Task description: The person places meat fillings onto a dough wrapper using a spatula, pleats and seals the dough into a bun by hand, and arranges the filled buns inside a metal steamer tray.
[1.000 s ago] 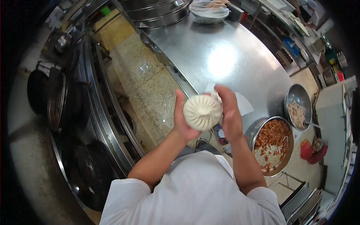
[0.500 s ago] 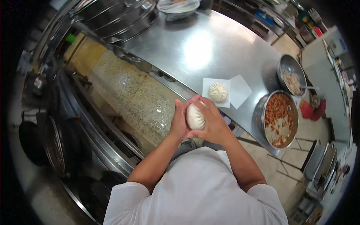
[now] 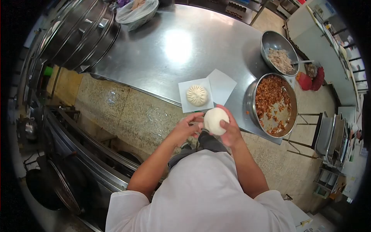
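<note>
A filled dough bun (image 3: 216,120) rests in my right hand (image 3: 232,133), its smooth side facing up and my thumb lying over its edge. My left hand (image 3: 186,128) is just left of the bun with fingers apart and bent; the fingertips are close to the dough, and I cannot tell whether they touch. Beyond my hands, a pleated bun (image 3: 197,95) sits on a square of white paper (image 3: 186,105) near the steel table's edge. A second paper square (image 3: 222,86) lies partly under or against the first.
On the steel table (image 3: 147,65), a pan of reddish-brown filling (image 3: 273,92) stands at the right, with a bowl of pale filling (image 3: 281,58) and a spoon behind it. Stacked steamers (image 3: 77,38) and a plastic-covered bowl (image 3: 137,13) are at the far left. Woks (image 3: 58,181) stand lower left.
The bun has turned from pleats showing to its smooth side showing. My left hand has come off it and opened, while my right hand supports it. The view has shifted right.
</note>
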`<action>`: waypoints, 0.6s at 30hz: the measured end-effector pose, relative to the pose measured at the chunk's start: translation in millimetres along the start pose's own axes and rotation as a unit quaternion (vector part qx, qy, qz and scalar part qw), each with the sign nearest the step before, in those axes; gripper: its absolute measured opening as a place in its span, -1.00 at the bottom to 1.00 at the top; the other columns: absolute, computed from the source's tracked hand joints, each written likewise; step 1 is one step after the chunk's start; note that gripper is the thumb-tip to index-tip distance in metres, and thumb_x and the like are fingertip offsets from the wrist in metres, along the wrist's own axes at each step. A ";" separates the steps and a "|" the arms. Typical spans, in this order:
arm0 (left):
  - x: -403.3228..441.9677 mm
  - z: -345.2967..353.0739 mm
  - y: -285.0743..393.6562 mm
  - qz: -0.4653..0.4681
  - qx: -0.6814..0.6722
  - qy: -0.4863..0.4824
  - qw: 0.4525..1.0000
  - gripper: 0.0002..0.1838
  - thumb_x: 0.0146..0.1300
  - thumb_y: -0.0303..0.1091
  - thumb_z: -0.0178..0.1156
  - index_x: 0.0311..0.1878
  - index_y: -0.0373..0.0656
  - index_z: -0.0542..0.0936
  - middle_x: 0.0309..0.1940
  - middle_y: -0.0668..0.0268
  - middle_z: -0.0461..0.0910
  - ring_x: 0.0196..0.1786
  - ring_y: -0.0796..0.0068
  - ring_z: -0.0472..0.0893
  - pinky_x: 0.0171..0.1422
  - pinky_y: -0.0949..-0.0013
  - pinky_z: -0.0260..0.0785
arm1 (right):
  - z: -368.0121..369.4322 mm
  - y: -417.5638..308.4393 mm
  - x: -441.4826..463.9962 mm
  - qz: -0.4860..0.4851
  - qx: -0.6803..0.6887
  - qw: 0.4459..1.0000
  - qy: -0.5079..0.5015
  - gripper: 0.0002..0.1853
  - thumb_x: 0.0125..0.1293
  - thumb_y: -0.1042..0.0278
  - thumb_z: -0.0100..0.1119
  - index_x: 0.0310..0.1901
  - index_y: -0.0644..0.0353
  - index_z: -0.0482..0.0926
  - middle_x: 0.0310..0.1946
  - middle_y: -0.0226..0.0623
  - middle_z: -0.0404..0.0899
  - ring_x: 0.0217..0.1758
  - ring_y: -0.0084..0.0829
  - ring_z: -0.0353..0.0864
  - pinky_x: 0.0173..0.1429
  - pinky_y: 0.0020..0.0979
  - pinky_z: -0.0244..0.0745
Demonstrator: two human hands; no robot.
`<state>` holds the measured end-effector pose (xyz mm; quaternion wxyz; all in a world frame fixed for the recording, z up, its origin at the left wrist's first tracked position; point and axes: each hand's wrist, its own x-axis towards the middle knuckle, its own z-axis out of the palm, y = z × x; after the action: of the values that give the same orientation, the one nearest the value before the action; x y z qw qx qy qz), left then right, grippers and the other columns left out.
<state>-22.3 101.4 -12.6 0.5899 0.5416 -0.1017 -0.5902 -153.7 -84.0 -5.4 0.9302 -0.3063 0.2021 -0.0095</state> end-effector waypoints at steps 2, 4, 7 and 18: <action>9.1 -3.2 1.4 0.003 0.007 0.065 0.998 -0.36 0.36 -0.21 0.32 0.46 -0.08 0.37 0.22 0.28 0.47 -0.09 0.55 0.58 -0.09 0.40 0.55 | -13.3 -14.9 26.3 -0.106 -0.216 0.966 0.097 -0.18 0.14 0.26 0.50 0.43 0.10 0.33 0.22 -0.17 0.48 0.27 -0.20 0.52 0.21 -0.17 0.59; 14.1 -3.2 5.3 -0.002 0.014 0.071 0.997 -0.36 0.36 -0.22 0.31 0.46 -0.07 0.37 0.22 0.28 0.47 -0.09 0.56 0.58 -0.09 0.40 0.55 | -20.0 -34.0 52.6 -0.162 -0.392 0.896 0.134 -0.23 0.13 0.30 0.48 0.39 0.12 0.38 0.20 -0.14 0.49 0.26 -0.18 0.53 0.26 -0.19 0.54; 19.8 3.2 12.5 -0.006 0.037 0.077 0.996 -0.37 0.36 -0.23 0.31 0.46 -0.08 0.37 0.23 0.28 0.47 -0.09 0.57 0.57 -0.08 0.41 0.55 | -14.9 -60.5 89.7 -0.243 -0.635 0.717 0.152 -0.30 0.09 0.30 0.48 0.31 0.10 0.48 0.22 -0.07 0.46 0.27 -0.11 0.50 0.31 -0.16 0.50; 23.5 -3.7 -2.1 0.055 0.120 0.194 0.972 -0.44 0.34 -0.27 0.33 0.38 -0.12 0.45 0.22 0.32 0.46 0.03 0.53 0.52 0.04 0.38 0.52 | -44.3 -104.0 82.0 -0.210 -0.775 0.580 0.135 -0.10 0.02 0.17 0.56 0.43 -0.02 0.34 0.26 -0.07 0.39 0.28 0.03 0.42 0.26 -0.08 0.50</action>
<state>-14.1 85.0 -27.9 0.5601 0.7062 -0.0853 -0.4246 -84.3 -205.2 -8.4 0.2731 -0.9400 0.1855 -0.0857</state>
